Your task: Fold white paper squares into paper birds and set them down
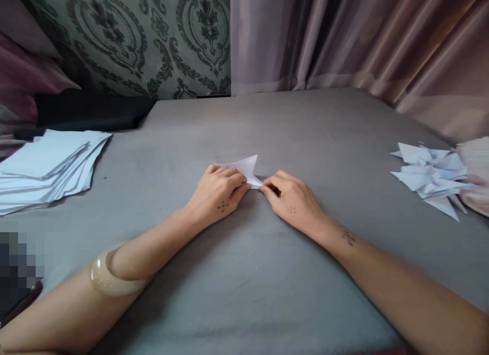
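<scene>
A white folded paper (pixel 247 166) with pointed ends lies low over the grey cloth, between my two hands. My left hand (pixel 223 187) is closed on its left part, thumb and fingers pressed together, and covers much of it. At the right, a narrow tip of the same paper is pinched between the thumb and forefinger of my right hand (pixel 288 194). One point of the paper stands up beyond my left fingers. How the hidden left portion is folded I cannot tell.
A grey cloth (pixel 252 283) covers the surface. At the left lies a stack of white paper sheets (pixel 46 164), near a black item (pixel 95 110). Several folded paper pieces (pixel 431 174) are heaped at the right. Curtains (pixel 275 39) and a patterned panel (pixel 153 39) border the back.
</scene>
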{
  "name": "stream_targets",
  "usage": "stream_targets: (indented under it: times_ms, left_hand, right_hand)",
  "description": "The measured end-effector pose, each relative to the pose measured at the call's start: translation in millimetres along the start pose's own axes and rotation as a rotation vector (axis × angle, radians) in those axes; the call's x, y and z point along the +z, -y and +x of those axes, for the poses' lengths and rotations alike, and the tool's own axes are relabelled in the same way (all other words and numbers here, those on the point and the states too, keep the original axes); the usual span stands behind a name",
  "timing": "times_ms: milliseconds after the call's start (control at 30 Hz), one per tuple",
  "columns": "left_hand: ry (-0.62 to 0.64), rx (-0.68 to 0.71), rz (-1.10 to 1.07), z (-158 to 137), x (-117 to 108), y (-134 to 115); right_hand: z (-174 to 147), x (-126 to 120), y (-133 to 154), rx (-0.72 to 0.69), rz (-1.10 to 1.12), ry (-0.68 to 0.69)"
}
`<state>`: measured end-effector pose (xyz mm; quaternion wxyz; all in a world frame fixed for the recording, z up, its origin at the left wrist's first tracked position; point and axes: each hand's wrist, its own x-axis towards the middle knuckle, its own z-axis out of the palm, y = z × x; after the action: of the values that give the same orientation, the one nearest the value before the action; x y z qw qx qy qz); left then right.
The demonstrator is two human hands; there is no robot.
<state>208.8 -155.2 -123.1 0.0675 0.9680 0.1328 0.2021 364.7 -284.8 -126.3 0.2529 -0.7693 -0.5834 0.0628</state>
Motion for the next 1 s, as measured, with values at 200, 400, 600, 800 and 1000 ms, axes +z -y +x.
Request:
stream_targets:
  times_ms: [200, 400, 600, 800, 1000]
  left_hand:
    - [-0.039, -0.106, -0.072, 4, 7, 0]
    - [0.044, -0.197, -0.089, 9, 5, 0]
    - [0.082, -0.202, -0.097, 12, 3, 0]
    - [0.152, -0.231, -0.101, 13, 1, 0]
    - [0.182, -0.255, -0.103, 14, -2, -2]
  right_hand:
    - [2, 4, 2, 0.050, 0.005, -0.043]
    - [5, 4, 4, 0.087, 0.047, -0.026]
    - [8, 3, -2, 0.114, 0.097, -0.003]
    - [11, -8, -15, 0.137, 0.215, 0.081]
    - [14, -18, -20, 0.199, 0.320, 0.136]
